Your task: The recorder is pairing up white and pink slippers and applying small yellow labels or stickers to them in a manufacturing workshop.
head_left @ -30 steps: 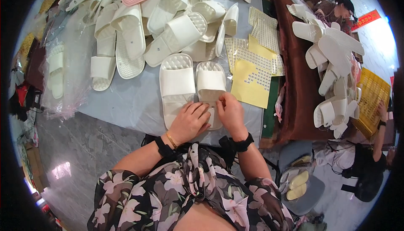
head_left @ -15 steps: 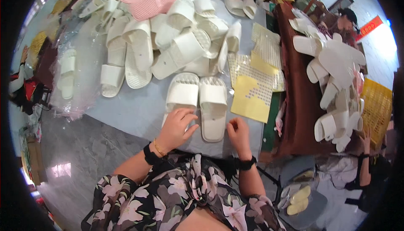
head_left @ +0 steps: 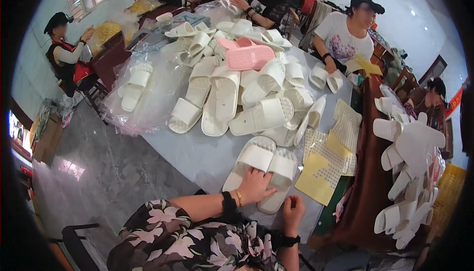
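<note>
Two white slide slippers lie side by side on the grey-covered table in front of me, a left one (head_left: 238,171) and a right one (head_left: 282,173), toes pointing away. My left hand (head_left: 254,188) rests across them, fingers stretched over the inner edges below the straps, thumb apart. Just right of the pair, my right hand (head_left: 294,212) is curled closed; whatever may be in its fingers is hidden. Beyond the pair is a heap of white slippers (head_left: 261,115), with a pink slipper (head_left: 251,57) on top.
Yellow sticker sheets (head_left: 318,178) lie right of the pair. Clear plastic bags (head_left: 163,98) spread at the left with one slipper on them. More white slippers (head_left: 414,145) are piled on the brown surface at right. A co-worker (head_left: 343,36) touches another pair across the table.
My view has tilted up and turned left, so the table appears lower and farther right. My left hand has come down onto the slippers; my right hand stays curled beside them.
</note>
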`<state>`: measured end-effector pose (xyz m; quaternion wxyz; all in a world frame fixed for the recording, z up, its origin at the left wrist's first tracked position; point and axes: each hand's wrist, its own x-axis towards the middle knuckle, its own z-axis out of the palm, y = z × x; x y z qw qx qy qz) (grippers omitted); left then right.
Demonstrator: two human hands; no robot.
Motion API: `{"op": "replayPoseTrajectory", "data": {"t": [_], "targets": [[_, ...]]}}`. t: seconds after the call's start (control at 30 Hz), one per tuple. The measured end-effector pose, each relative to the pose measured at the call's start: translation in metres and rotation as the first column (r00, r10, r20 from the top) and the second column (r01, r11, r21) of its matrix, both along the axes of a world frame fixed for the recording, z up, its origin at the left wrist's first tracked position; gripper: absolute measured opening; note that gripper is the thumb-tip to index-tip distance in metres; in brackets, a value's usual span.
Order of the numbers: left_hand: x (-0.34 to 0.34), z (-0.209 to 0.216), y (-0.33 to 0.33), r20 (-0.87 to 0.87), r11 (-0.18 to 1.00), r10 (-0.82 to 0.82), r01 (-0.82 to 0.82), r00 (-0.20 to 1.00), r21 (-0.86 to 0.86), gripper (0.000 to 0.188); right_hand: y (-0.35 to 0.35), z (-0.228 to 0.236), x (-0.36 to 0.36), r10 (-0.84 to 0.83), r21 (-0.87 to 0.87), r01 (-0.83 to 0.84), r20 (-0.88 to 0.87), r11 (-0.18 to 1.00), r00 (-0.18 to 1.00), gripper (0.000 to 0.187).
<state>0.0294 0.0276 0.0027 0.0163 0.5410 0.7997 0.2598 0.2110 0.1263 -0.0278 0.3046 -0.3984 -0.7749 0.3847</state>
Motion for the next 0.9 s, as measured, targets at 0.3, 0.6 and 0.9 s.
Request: {"op": "replayPoseTrajectory", "data": {"t": [0.3, 0.6, 0.9], "targets": [[-0.050, 0.080, -0.054, 0.118, 0.938, -0.061, 0.017, 0.991, 0.345, 0.060, -0.002, 0.004, 0.000, -0.039, 0.099, 0.038, 0.006, 0.994, 0.999, 0.006], [-0.279, 0.219, 0.014, 0.115, 0.879, 0.254, -0.278, 0.960, 0.387, 0.074, 0.002, -0.005, 0.004, -0.063, 0.188, 0.059, 0.018, 0.980, 0.998, 0.007], [-0.353, 0.181, 0.058, 0.055, 0.802, 0.320, -0.301, 0.946, 0.516, 0.051, -0.012, 0.001, 0.002, -0.089, 0.180, 0.086, 0.009, 0.980, 0.996, 0.006]]}}
